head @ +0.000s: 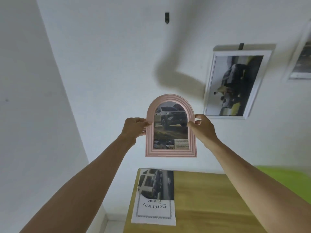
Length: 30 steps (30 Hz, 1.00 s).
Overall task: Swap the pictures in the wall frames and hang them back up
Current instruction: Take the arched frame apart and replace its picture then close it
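My left hand [134,127] and right hand [202,127] pinch side edges of pink arched frame [170,151], truck picture [170,121] inside, held upright before white wall [101,64], below black hook [167,18]. White frame [257,84] hangs right.

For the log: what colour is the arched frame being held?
Pale pink arched frame, seen best in the head view.

Soft, even daylight fills the scene, fairly bright, with no glare. A broad, blurred shadow [175,68] of an arm falls across the white wall [104,64], so light comes from behind the viewer. The centre is fairly sharp; the white frame [257,64] at right and the far right edge smear with motion blur. Wide-angle distortion bends the wall corner and stretches the forearms.
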{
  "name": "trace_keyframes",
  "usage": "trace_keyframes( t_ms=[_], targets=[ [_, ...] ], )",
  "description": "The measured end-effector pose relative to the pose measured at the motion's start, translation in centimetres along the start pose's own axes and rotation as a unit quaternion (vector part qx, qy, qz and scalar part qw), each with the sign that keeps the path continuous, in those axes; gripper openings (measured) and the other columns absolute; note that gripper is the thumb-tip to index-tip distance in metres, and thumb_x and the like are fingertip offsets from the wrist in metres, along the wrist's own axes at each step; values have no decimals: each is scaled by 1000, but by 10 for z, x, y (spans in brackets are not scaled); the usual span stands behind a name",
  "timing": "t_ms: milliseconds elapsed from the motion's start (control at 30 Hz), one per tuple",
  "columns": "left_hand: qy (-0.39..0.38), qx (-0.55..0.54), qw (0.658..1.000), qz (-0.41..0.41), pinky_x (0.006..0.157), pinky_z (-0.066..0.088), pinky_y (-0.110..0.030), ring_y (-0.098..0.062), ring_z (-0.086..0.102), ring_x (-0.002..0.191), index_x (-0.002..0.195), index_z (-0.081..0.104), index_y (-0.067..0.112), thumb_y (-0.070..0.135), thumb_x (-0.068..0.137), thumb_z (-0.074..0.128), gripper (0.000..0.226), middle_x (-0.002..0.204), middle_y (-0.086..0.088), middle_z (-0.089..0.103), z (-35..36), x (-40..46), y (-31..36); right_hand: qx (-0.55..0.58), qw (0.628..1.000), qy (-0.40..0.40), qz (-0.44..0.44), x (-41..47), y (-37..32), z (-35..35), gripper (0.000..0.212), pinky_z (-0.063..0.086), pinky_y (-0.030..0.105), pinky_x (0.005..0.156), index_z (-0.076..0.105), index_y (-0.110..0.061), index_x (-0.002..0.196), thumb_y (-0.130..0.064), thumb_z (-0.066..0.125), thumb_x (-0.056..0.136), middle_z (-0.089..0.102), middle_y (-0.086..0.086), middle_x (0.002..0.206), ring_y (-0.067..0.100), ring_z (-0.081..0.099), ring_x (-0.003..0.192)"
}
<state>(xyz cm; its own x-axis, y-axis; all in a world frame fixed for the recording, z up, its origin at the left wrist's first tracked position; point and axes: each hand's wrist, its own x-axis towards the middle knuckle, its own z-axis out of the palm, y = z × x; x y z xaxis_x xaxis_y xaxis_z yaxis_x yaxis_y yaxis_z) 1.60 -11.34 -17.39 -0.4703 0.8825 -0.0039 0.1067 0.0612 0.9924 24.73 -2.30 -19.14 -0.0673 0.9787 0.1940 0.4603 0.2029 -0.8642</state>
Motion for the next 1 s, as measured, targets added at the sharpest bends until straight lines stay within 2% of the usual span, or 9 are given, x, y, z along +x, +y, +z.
trace_keyframes(
  t_ms=[133, 233, 300, 400, 500, 567, 733, 867, 1000],
  targets=[
    [-1, 29, 1000, -7, 62, 51, -21, -20, 67, 84, 89, 70, 9, 17, 84, 76, 11, 92, -5, 70, 14, -29, -49, 1, 995, -50, 85, -45, 51, 3, 59, 51, 30, 84, 42, -22, 139, -32, 68, 87, 60, 3, 126, 20, 61, 104],
    [-4, 84, 996, 8, 72, 56, -27, -20, 67, 85, 94, 72, 12, 22, 84, 76, 15, 92, -2, 70, 19, -47, -84, -19, 988, -76, 134, -72, 80, 5, 69, 51, 37, 96, 38, -22, 142, -38, 71, 83, 58, 6, 134, 24, 61, 113],
    [-8, 122, 992, 16, 76, 58, -30, -20, 68, 83, 102, 72, 11, 24, 83, 76, 23, 94, -1, 72, 21, -58, -104, -42, 984, -90, 148, -87, 87, 9, 70, 47, 32, 92, 35, -20, 145, -38, 68, 86, 54, 7, 140, 25, 58, 118],
    [-4, 160, 987, 34, 77, 58, -31, -17, 68, 82, 110, 71, 9, 27, 83, 76, 33, 97, 0, 72, 27, -77, -124, -31, 983, -107, 144, -103, 89, 21, 66, 44, 32, 92, 34, -22, 145, -42, 64, 90, 54, 5, 139, 17, 60, 104],
    [6, 198, 978, 61, 75, 55, -27, -11, 66, 76, 102, 71, 13, 26, 84, 75, 23, 88, 7, 70, 38, -94, -134, 16, 984, -123, 127, -111, 84, 37, 63, 52, 41, 97, 39, -26, 140, -50, 63, 87, 62, 1, 127, 18, 64, 106],
    [9, 214, 974, 74, 66, 49, -18, -3, 64, 71, 93, 69, 21, 27, 84, 72, 11, 84, 10, 72, 46, -105, -139, 54, 983, -126, 119, -115, 78, 47, 55, 59, 40, 88, 44, -25, 135, -48, 61, 89, 64, 2, 117, 18, 68, 100],
    [6, 229, 965, 125, 70, 52, -28, -6, 65, 75, 85, 66, 22, 35, 87, 64, 14, 80, 11, 70, 71, -133, -153, 119, 974, -121, 148, -124, 65, 60, 50, 62, 38, 78, 50, -21, 116, -48, 71, 79, 66, 5, 109, 20, 70, 95],
    [-32, 263, 949, 174, 73, 53, -40, -13, 63, 82, 90, 63, 19, 37, 89, 65, 18, 91, 10, 65, 92, -137, -173, 86, 980, -80, 162, -123, 81, 54, 46, 61, 44, 78, 51, -14, 125, -23, 66, 82, 67, 3, 106, 24, 70, 92],
    [-96, 301, 923, 221, 78, 53, -40, -16, 64, 89, 108, 66, 20, 46, 91, 60, 31, 105, 9, 64, 108, -131, -188, 126, 968, -86, 201, -117, 104, 30, 34, 63, 41, 71, 59, -15, 118, -5, 54, 85, 69, 7, 99, 26, 72, 85]
  ],
)
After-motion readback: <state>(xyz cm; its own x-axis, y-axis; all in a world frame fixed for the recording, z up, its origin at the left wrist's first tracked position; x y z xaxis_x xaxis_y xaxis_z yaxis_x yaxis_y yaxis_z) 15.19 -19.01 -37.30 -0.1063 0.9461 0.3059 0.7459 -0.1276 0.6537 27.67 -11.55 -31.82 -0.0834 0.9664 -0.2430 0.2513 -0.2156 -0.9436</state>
